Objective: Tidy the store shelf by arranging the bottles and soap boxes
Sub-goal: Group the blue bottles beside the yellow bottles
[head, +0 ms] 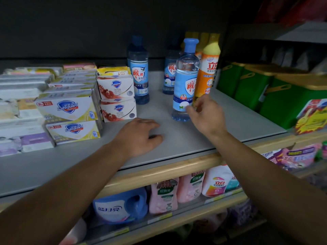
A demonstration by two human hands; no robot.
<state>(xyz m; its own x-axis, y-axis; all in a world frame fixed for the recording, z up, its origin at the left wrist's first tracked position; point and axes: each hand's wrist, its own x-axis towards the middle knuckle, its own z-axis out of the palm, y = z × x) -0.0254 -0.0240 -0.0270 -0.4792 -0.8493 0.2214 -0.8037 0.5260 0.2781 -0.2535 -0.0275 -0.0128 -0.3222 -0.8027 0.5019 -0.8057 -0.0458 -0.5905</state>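
Note:
Three clear bottles with blue labels stand on the grey shelf [177, 138]: one at front right [184, 82], one behind it [169, 71], one to the left [138, 71] beside the soap boxes. An orange bottle with a yellow cap [208, 71] stands right of the front bottle. My right hand [206, 114] hovers just in front of these two, fingers loosely curled, fingertips at the front bottle's base, gripping nothing. My left hand [139, 135] rests palm down on the shelf. Stacked Safeguard soap boxes [70, 117] and pomegranate-print boxes [116, 98] sit at left.
More flat boxes [23, 96] fill the far left. Green tubs with yellow lids [276, 92] stand on the neighbouring shelf at right. Behind the orange bottle are more yellow-capped bottles [203, 39]. Below the wooden shelf edge [159, 172] stand detergent jugs [122, 206] and pink bottles [164, 197].

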